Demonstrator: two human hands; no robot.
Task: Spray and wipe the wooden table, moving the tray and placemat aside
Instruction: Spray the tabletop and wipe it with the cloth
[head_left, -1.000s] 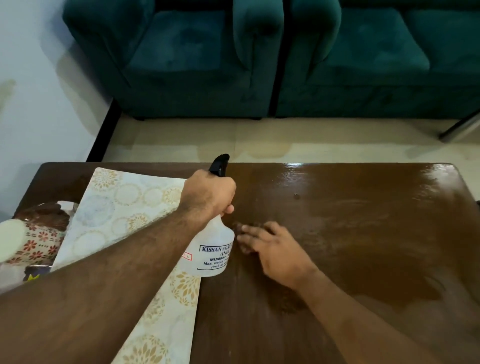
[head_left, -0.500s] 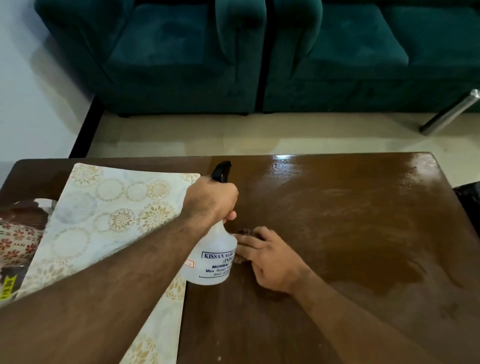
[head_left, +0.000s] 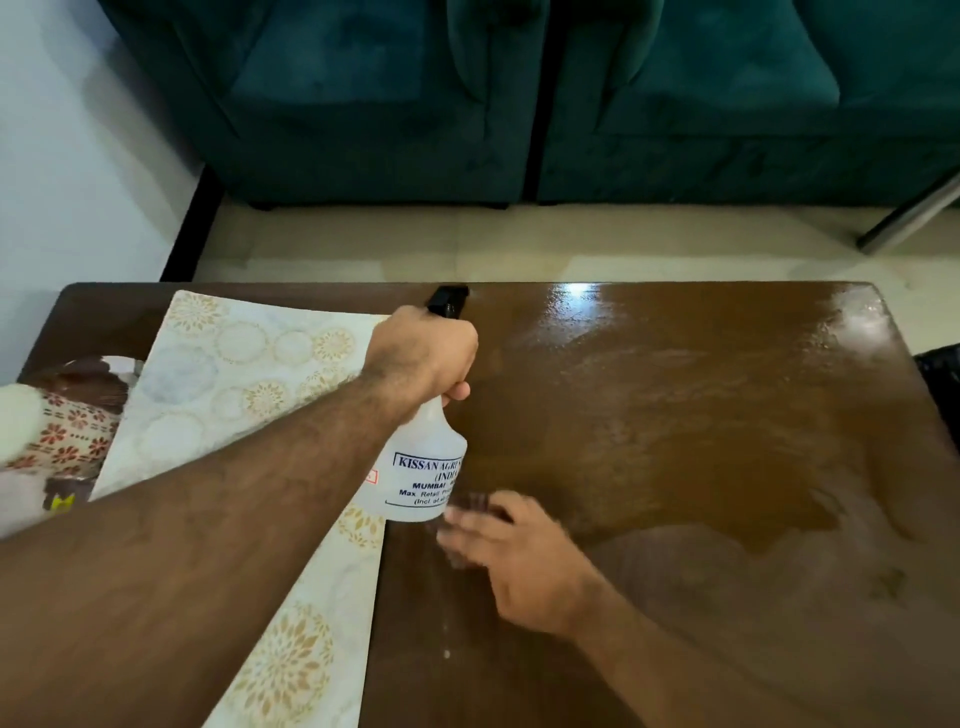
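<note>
A dark wooden table (head_left: 675, 415) fills the lower view, and its right half shines wet. My left hand (head_left: 426, 348) grips the neck of a white spray bottle (head_left: 421, 478) with a black nozzle, held upright at the placemat's right edge. The pale placemat (head_left: 249, 374), with gold circle patterns, lies on the table's left part under my left forearm. A floral tray (head_left: 78, 431) sits at the far left, partly under the placemat. My right hand (head_left: 524, 566) presses flat on the table just right of the bottle, blurred, with a small dark cloth (head_left: 470, 501) under its fingertips.
Two teal sofas (head_left: 363, 104) stand beyond the table's far edge across a strip of pale floor. A metal leg (head_left: 909, 218) slants at the upper right. A white wall runs along the left. A dark object (head_left: 940, 374) shows past the table's right edge.
My right hand has slid with the cloth a little toward me, beside the bottle, and is blurred with motion. My left hand keeps the bottle upright in the same spot.
</note>
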